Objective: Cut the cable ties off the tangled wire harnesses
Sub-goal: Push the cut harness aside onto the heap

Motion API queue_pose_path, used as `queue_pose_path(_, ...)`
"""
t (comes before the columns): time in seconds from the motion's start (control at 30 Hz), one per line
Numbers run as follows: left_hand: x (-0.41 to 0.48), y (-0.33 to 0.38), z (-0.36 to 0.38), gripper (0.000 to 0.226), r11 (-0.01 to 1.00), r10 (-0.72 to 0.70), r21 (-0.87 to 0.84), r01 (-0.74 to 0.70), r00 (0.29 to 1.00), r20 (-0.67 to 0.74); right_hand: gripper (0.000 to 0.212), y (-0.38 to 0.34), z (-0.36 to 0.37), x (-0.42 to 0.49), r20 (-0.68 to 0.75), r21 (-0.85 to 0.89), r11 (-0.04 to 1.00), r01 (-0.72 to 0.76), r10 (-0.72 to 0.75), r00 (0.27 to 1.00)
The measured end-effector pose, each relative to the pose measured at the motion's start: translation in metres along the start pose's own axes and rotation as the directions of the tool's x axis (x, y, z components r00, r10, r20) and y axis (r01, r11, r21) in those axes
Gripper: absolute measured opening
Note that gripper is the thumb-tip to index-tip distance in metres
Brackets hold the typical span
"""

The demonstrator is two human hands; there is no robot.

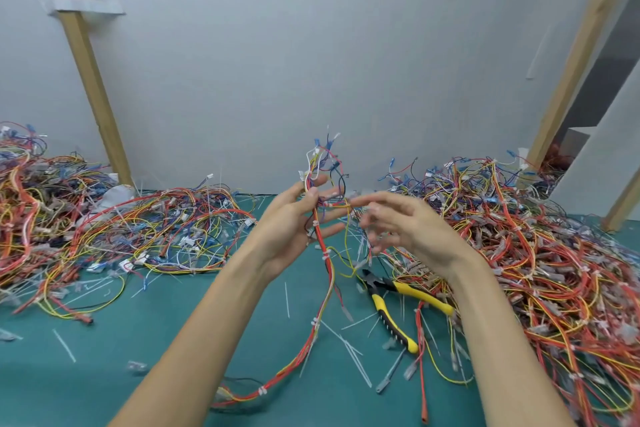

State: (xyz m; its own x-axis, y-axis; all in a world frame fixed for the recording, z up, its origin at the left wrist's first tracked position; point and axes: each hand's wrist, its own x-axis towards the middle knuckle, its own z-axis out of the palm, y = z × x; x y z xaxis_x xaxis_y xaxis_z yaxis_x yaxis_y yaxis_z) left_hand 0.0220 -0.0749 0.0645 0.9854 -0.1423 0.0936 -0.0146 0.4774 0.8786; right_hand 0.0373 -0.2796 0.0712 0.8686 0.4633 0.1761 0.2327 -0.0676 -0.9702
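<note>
Holding a wire harness (322, 250) upright at the centre of the view, a person's left hand (294, 222) pinches the red, yellow and white bundle between thumb and fingers. Its blue-tipped ends fan toward 12 o'clock and its tail trails toward 7 o'clock onto the green mat (156, 340). White cable ties (325, 256) ring the bundle at intervals along its length. The right hand (408, 229), at 3 o'clock from the left, is blurred. Its fingers are spread and the forefinger reaches a yellow wire (341, 206) branching off the harness, but whether it grips that wire cannot be told. Yellow-handled cutters (383, 314) lie on the mat at 5 o'clock from the hands, handles apart, touched by neither hand. Loose white tie offcuts (287, 298) litter the mat around them. A large pile of harnesses (554, 253) fills the mat at 3 o'clock, and a second pile (104, 229) sprawls at 9 o'clock. A pale wall (311, 45) with two slanting wooden battens (83, 55) rises behind at 12 o'clock.
</note>
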Motion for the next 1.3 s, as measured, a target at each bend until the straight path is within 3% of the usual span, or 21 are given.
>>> queue_pose_path(0.07, 0.003, 0.005, -0.003, 0.029, 0.999, -0.005, -0.053, 0.005, 1.000, 0.003, 0.018, 0.002, -0.006, 0.001, -0.194, -0.119, 0.993, 0.002, -0.025, 0.981)
queue_pose_path(0.13, 0.004, 0.010, -0.006, 0.030, 0.991, -0.008, -0.132, 0.011, 1.000, 0.019, 0.044, 0.005, -0.005, 0.003, -0.177, -0.162, 0.986, -0.043, 0.013, 0.984)
queue_pose_path(0.2, 0.006, 0.012, -0.010, 0.035, 0.974, 0.002, -0.227, 0.007, 0.999, 0.042, 0.079, 0.010, 0.005, 0.004, 0.005, -0.092, 0.988, -0.127, 0.128, 0.992)
queue_pose_path(0.27, 0.008, 0.012, -0.013, 0.034, 0.955, 0.024, -0.297, -0.006, 0.998, 0.055, 0.088, 0.020, 0.020, 0.005, 0.207, -0.013, 0.976, -0.217, 0.215, 0.954)
queue_pose_path(0.4, 0.012, 0.013, -0.019, 0.027, 0.928, 0.077, -0.368, -0.060, 0.996, 0.033, 0.066, 0.040, 0.042, 0.007, 0.575, 0.176, 0.910, -0.375, 0.215, 0.790)
queue_pose_path(0.5, 0.013, 0.014, -0.025, 0.021, 0.913, 0.094, -0.398, -0.093, 0.995, -0.017, 0.052, 0.046, 0.045, 0.007, 0.689, 0.224, 0.901, -0.371, 0.122, 0.714)
queue_pose_path(0.87, 0.018, 0.016, -0.043, 0.026, 0.934, 0.025, -0.352, -0.056, 0.996, -0.091, 0.047, 0.029, 0.020, 0.007, 0.582, 0.404, 0.862, -0.305, 0.014, 0.813)
queue_pose_path(1.3, 0.019, 0.013, -0.049, 0.026, 0.957, -0.010, -0.289, -0.021, 0.994, -0.106, 0.035, 0.030, 0.013, 0.005, 0.541, 0.449, 0.828, -0.335, 0.046, 0.840)
